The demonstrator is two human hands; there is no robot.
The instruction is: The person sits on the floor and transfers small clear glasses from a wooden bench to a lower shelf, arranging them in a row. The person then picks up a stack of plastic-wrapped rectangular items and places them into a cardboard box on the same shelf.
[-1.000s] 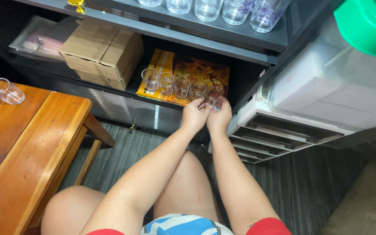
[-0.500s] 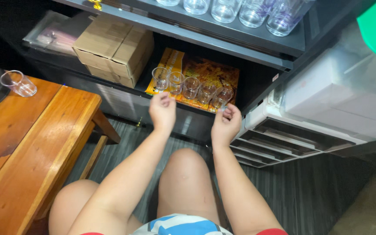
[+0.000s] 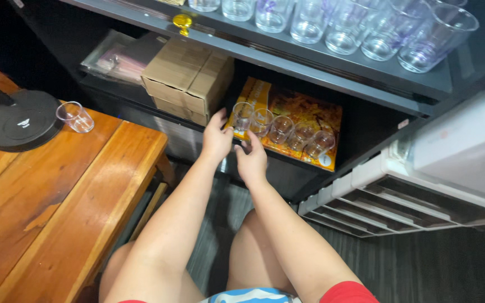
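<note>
Left hand (image 3: 215,140): grip open, fingertips by the leftmost small glass (image 3: 242,115).
Right hand (image 3: 252,161): at five o'clock of it, grip seemingly open, empty.
Glass row (image 3: 290,132): on orange book (image 3: 310,112), lower shelf.

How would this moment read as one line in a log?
left hand: open, at leftmost small glass | right hand: open, below glass row | orange tray: lower shelf

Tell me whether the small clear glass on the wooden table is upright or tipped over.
Tipped over. The small clear glass lies on its side on the wooden table, beside the round black base, its open mouth facing left.
</note>
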